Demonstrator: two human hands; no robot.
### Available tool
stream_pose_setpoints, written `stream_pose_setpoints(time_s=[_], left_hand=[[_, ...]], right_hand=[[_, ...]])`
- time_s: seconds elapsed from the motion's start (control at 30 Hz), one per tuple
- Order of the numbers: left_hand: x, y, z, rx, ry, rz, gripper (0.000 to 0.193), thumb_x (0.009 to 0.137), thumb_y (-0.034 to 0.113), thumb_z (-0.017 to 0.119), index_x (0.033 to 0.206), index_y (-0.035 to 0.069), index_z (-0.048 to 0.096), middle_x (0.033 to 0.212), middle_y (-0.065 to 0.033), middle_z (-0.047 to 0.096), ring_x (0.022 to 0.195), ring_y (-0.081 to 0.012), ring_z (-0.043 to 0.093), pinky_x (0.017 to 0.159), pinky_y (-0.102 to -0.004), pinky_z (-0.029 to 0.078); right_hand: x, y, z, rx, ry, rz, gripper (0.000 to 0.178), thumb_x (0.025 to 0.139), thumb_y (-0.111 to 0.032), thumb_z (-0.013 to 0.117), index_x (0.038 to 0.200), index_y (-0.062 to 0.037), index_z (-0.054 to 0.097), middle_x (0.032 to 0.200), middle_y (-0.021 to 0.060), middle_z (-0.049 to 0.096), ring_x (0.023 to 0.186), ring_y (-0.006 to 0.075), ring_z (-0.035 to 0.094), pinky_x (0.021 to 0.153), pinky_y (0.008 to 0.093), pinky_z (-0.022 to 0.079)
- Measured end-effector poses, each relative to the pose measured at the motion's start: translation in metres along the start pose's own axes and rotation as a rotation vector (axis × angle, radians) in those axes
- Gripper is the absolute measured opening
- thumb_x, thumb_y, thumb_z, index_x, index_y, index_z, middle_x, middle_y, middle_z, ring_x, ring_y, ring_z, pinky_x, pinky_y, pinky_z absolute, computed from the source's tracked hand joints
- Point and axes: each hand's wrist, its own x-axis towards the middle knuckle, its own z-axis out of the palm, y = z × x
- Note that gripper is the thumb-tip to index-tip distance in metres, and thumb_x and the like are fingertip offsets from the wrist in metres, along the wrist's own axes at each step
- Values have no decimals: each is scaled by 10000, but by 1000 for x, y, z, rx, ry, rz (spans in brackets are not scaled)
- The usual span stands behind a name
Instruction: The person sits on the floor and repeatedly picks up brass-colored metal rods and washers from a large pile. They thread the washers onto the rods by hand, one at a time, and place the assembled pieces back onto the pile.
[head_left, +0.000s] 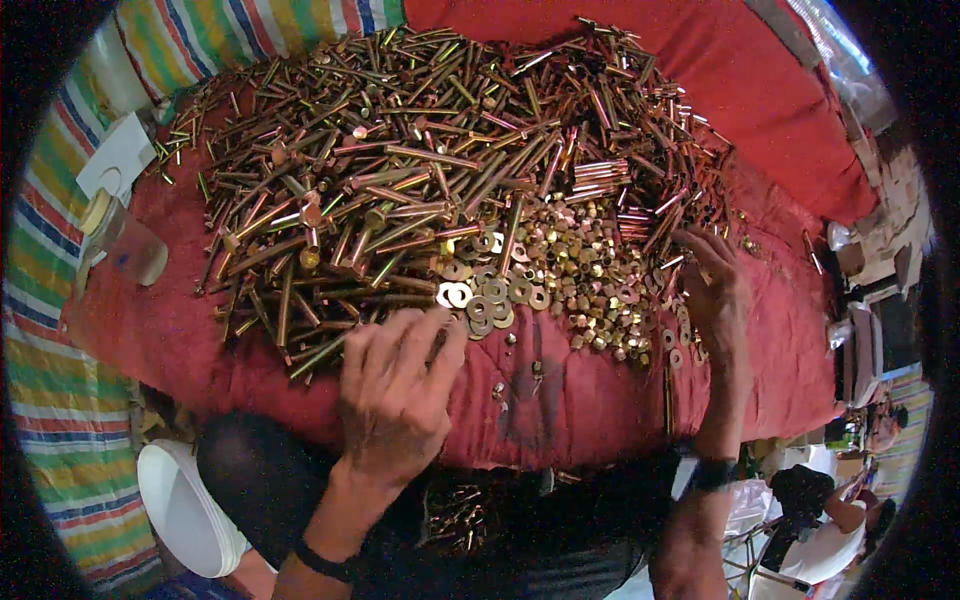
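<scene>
1. Brass-coloured, in the head view: long bolts [400, 170] heaped from ten to two o'clock on red cloth [780, 350]; washers [480, 295] and nuts [590, 280] pooled at centre.
2. Left hand [395, 395], fingers spread, unclenched, reaching the washers at its one o'clock.
3. Right hand [718, 300], at three o'clock, resting loose-fingered on the nuts' edge; grip unclear.
4. Probably rigid, slick, light singly: pinch washers by rims, bolts mid-shaft.

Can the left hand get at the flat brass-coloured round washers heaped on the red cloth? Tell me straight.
Probably yes. The left hand lies on the red cloth with its fingertips right at the near edge of the flat brass-coloured round washers. Nothing lies between them, and the pile of long brass-coloured bolts sits behind them.
</scene>
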Motion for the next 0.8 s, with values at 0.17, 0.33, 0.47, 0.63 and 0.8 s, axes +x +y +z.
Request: stream_pose_setpoints(time_s=[0.17,0.33,0.47,0.63,0.8], left_hand=[[0,-6,11,170,12,-35,377,783,59,603,1139,34,725,1157,-78,666,1168,-293,578,1022,-506,382],[-1,-15,10,130,46,-70,257,806,79,634,1043,62,732,1084,-77,655,1099,-274,585,1021,-507,388],[-3,-15,9,163,78,-75,231,802,91,669,1027,50,699,1069,-70,649,1070,-255,604,991,-499,407],[-1,-17,7,47,165,-77,250,826,78,689,1074,49,678,1075,-70,668,1042,-279,617,972,-468,433],[7,-13,-7,-360,303,-164,189,925,65,702,1104,29,654,1070,-77,707,996,-257,652,929,-389,494]], right_hand=[[6,12,30,-186,51,-257,502,691,37,676,1161,-121,760,1281,62,686,1208,309,590,997,408,516],[9,5,31,-216,67,-273,421,683,21,700,1066,-131,787,1232,32,707,1140,291,604,953,405,529],[5,-2,26,-250,49,-323,382,734,2,706,1072,-155,788,1229,25,712,1160,287,613,990,418,517],[11,-10,30,-226,146,-397,317,790,-28,723,1090,-119,772,1266,61,704,1254,320,605,1046,460,492],[3,-50,16,361,275,-58,284,871,-108,646,1129,-17,721,1180,142,691,1119,271,660,930,366,533]])
